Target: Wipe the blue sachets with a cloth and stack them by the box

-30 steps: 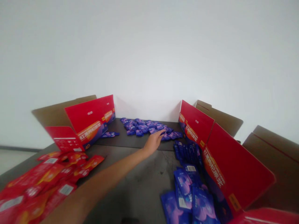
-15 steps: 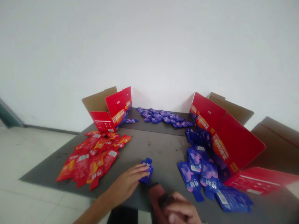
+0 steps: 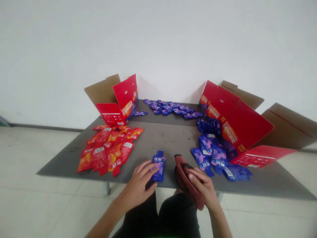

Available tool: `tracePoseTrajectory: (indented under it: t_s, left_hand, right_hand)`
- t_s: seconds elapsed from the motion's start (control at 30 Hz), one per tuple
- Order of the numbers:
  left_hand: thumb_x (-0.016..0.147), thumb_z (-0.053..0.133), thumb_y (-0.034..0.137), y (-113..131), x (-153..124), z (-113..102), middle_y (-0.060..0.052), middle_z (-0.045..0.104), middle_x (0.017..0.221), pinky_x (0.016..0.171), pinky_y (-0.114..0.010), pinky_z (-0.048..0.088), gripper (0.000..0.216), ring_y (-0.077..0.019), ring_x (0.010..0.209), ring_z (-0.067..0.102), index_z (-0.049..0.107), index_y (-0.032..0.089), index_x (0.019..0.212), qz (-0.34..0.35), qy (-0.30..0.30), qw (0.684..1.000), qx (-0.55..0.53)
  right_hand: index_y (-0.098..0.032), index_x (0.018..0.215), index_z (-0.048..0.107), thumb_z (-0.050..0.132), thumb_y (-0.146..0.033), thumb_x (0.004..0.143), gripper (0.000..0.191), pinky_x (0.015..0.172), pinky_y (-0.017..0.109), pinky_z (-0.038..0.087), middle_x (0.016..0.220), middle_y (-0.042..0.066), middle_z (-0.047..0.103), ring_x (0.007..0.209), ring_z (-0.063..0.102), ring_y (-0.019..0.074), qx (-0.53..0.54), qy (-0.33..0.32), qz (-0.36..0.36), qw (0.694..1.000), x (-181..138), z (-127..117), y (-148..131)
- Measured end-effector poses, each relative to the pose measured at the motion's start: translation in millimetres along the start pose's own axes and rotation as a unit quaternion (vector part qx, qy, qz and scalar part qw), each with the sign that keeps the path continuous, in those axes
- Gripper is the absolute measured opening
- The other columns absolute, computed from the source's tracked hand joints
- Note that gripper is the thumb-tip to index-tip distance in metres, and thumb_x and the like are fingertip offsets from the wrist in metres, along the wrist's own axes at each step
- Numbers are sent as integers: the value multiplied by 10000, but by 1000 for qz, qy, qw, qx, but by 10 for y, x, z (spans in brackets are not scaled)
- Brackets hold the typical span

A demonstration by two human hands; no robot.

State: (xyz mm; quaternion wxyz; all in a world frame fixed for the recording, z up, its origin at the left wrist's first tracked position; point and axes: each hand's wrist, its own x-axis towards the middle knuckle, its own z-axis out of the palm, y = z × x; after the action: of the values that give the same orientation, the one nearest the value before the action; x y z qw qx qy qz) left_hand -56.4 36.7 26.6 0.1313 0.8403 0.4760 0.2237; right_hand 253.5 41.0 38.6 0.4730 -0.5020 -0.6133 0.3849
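A single blue pouch point(image 3: 160, 168) with a spout-shaped top lies flat near the table's front edge. My left hand point(image 3: 141, 180) rests at its left side, fingers stretched out and their tips over the pouch. My right hand point(image 3: 201, 185) grips a reddish-brown, soft-looking item with black trim point(image 3: 187, 183) at the front edge, right of the pouch; its exact kind is unclear. Several red and orange pouches point(image 3: 109, 148) form a pile left of my left hand. Beyond my right hand several blue pouches point(image 3: 210, 152) lie overlapping.
An open red carton point(image 3: 126, 102) stands at the back left of the grey table point(image 3: 148, 137). More open red cartons point(image 3: 237, 125) stand on the right, flaps spread. Several purple-blue pouches point(image 3: 170, 108) lie along the back, before the white wall point(image 3: 158, 49).
The view has shifted, so the table sits higher in the picture and my legs show. The reddish-brown item in my right hand now shows more fully. My left hand remains at the single pouch.
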Motion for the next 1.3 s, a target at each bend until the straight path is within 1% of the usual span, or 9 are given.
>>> tracePoseTrajectory:
  t_s: [0.2, 0.33, 0.5, 0.6, 0.77, 0.87, 1.07, 1.2, 1.3]
  left_hand:
    - [983, 664, 318, 49, -157, 234, -90, 614, 1406, 1099, -483, 491, 400, -292, 1290, 555, 628, 258, 1376, 54, 91, 992, 66]
    - [1023, 603, 244, 6, -220, 292, -101, 656, 1349, 1052, -444, 502, 347, -270, 1247, 587, 624, 194, 1366, 111, 105, 984, 88]
    - [1037, 562, 207, -12, -250, 351, -69, 742, 1092, 946, -413, 523, 185, -244, 1055, 655, 717, 186, 1136, 114, 121, 984, 71]
    - [1036, 576, 205, 16, -233, 361, -64, 749, 1168, 974, -414, 506, 221, -249, 1126, 645, 693, 172, 1220, 118, 140, 981, 66]
    - [1043, 578, 216, 36, -223, 364, -54, 727, 1283, 1004, -405, 485, 277, -232, 1201, 631, 657, 177, 1306, 106, 154, 981, 56]
    - [1044, 572, 210, 32, -247, 406, -61, 735, 1257, 1011, -402, 477, 272, -233, 1207, 629, 665, 179, 1298, 99, 162, 981, 46]
    - [1064, 510, 222, 45, -272, 460, -54, 767, 1066, 981, -405, 488, 239, -230, 1063, 661, 739, 197, 1128, 76, 165, 983, 24]
    - [1069, 510, 207, 41, -255, 433, -55, 723, 1296, 1029, -399, 472, 284, -227, 1227, 622, 671, 184, 1301, 88, 168, 982, 20]
    - [1064, 518, 204, 46, -245, 423, -55, 728, 1288, 1023, -392, 487, 278, -224, 1219, 630, 671, 182, 1296, 85, 176, 981, 12]
  right_hand:
    - [-299, 1152, 797, 704, -459, 935, 285, 902, 347, 573, 1121, 68, 765, 1022, 714, 222, -63, 51, -19, 997, 201, 172, -242]
    - [-333, 1206, 765, 664, -394, 982, 254, 893, 328, 560, 1094, 48, 717, 1005, 676, 192, -161, -25, -132, 978, 391, 421, -486]
    - [-364, 1191, 764, 605, -392, 1016, 238, 895, 353, 530, 1095, 38, 712, 1014, 651, 206, -327, -216, -283, 876, 599, 848, -336]
    - [-335, 1183, 769, 594, -419, 1018, 255, 876, 333, 521, 1085, 46, 721, 989, 651, 200, -404, -211, -297, 839, 935, 942, -142]
    - [-252, 1201, 771, 565, -368, 1035, 289, 897, 358, 513, 1076, 103, 715, 986, 650, 230, -460, -148, -259, 837, 1460, 851, -217]
    - [-294, 1278, 730, 507, -384, 1060, 325, 922, 357, 504, 1121, 93, 693, 1033, 636, 230, -444, -133, -258, 848, 1240, 875, -409]
    - [-353, 1201, 752, 580, -395, 1030, 246, 878, 294, 523, 1109, 38, 698, 1004, 650, 179, -393, -254, -276, 839, 824, 1031, -271]
    - [-298, 1192, 770, 585, -389, 1027, 264, 876, 311, 528, 1067, 73, 710, 980, 661, 199, -468, -178, -223, 836, 1339, 957, -183]
    - [-291, 1222, 761, 548, -381, 1043, 292, 880, 331, 523, 1071, 87, 702, 990, 652, 217, -469, -127, -227, 844, 1389, 901, -369]
